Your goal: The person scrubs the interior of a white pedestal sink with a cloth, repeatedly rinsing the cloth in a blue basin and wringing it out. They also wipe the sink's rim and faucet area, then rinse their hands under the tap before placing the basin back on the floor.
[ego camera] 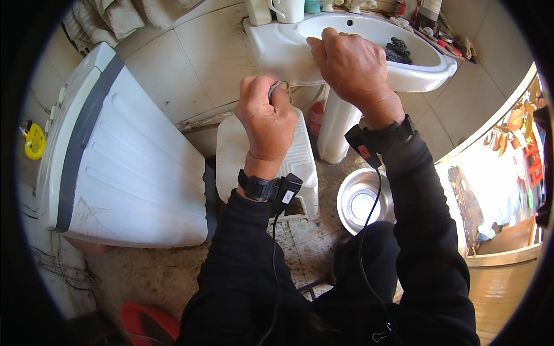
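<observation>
My left hand [266, 112] is closed in a fist above a white plastic step stool [303, 160]. A small bit of a grey object [273, 90] shows between its thumb and fingers; the rest is hidden. My right hand [352, 69] is raised over the near rim of a white pedestal washbasin [424, 80], its back towards me. Its fingers curl away from view, so whether it holds anything cannot be seen. A blurred patch covers the basin's left front, between my hands. Dark wet-looking mesh or cloth [397, 51] lies in the bowl.
A white washing machine [138, 160] stands at left. A metal basin [344, 201] is on the floor beside my knee, and a red plastic basin [149, 322] is at lower left. A white mug [289, 11] and toiletries line the washbasin's back. Cables hang from both wrist straps.
</observation>
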Available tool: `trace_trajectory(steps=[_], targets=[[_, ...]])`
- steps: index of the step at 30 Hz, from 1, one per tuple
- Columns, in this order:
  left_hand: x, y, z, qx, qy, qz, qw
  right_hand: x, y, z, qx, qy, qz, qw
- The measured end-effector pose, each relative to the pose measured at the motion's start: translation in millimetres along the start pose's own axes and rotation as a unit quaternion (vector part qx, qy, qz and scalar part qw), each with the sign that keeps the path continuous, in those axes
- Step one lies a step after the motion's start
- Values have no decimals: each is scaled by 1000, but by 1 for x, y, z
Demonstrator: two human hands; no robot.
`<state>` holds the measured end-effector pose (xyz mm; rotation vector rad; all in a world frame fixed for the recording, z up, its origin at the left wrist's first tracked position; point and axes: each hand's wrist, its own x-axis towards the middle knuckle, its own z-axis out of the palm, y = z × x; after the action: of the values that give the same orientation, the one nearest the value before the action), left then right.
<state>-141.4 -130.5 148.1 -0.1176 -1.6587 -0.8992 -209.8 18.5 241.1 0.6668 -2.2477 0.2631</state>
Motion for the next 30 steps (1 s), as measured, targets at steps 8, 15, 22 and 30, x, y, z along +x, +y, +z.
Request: trace_trajectory(steps=[8,15,22,30], targets=[[4,12,-17,9,-30,-23,999,1,-2,-7,23,-19,15,999],[28,24,10,35,-9,131,991,0,-1,-7,37,-28,23,999],[11,18,23,81,-4,158,984,-3,6,3,51,36,-7,998],[2,17,18,84,-25,168,982,-3,4,-1,59,37,3,998]])
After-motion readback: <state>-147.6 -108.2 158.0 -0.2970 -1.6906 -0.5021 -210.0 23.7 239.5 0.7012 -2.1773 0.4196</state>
